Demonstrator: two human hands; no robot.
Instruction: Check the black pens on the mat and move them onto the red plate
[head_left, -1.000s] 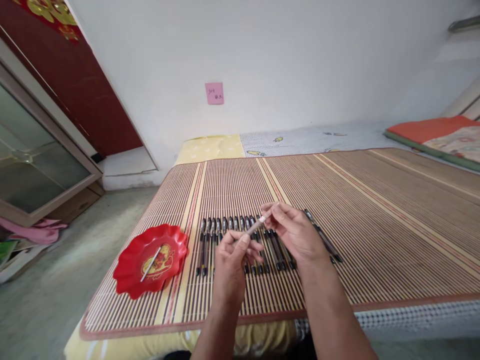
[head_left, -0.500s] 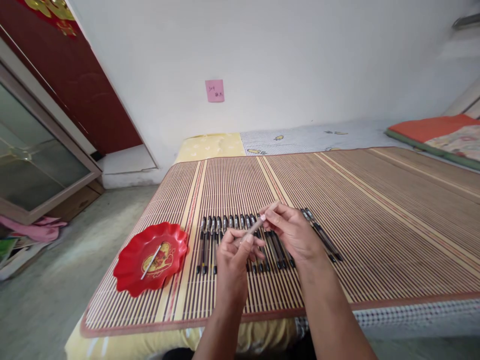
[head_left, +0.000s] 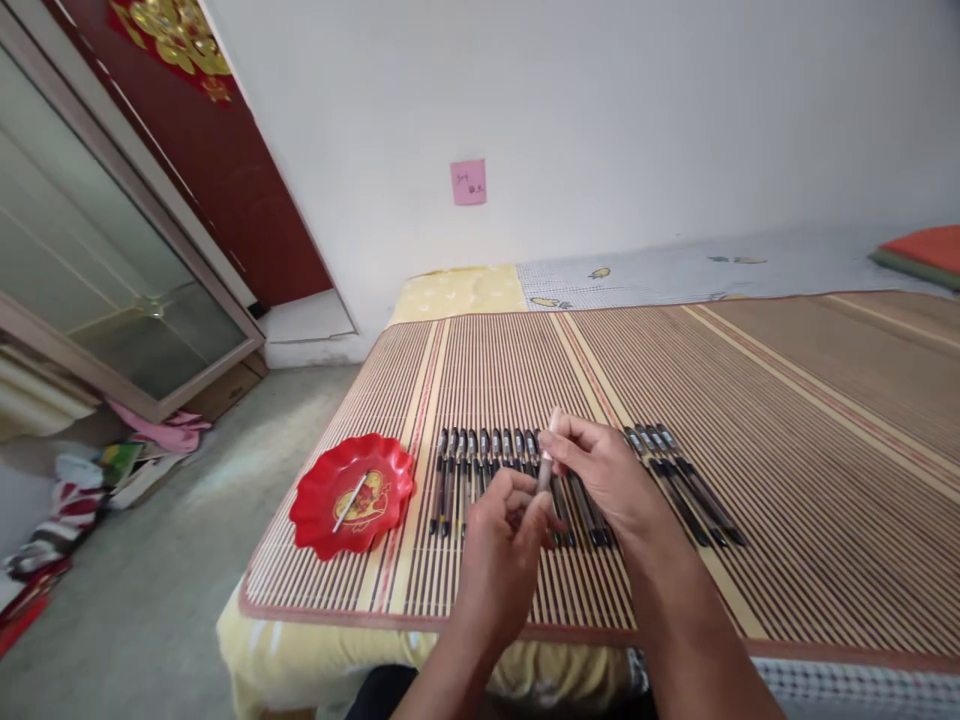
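1. The slim grey tube [head_left: 544, 468], perhaps a pen barrel though blurred, is held above the mat [head_left: 495, 350], apparently gripped at two places for steadiness.
2. The left hand [head_left: 504, 535] pinches its lower end, fingers curled; the right hand [head_left: 600, 465] pinches higher, forearm slanting inward.
3. Black pens [head_left: 484, 442] lie side by side, probably for order.
4. Leftward, a red plate [head_left: 311, 500] holds a white stick [head_left: 350, 503].

Slim greyish tube [head_left: 545, 468], slightly tilted, held in fingers [head_left: 566, 452].
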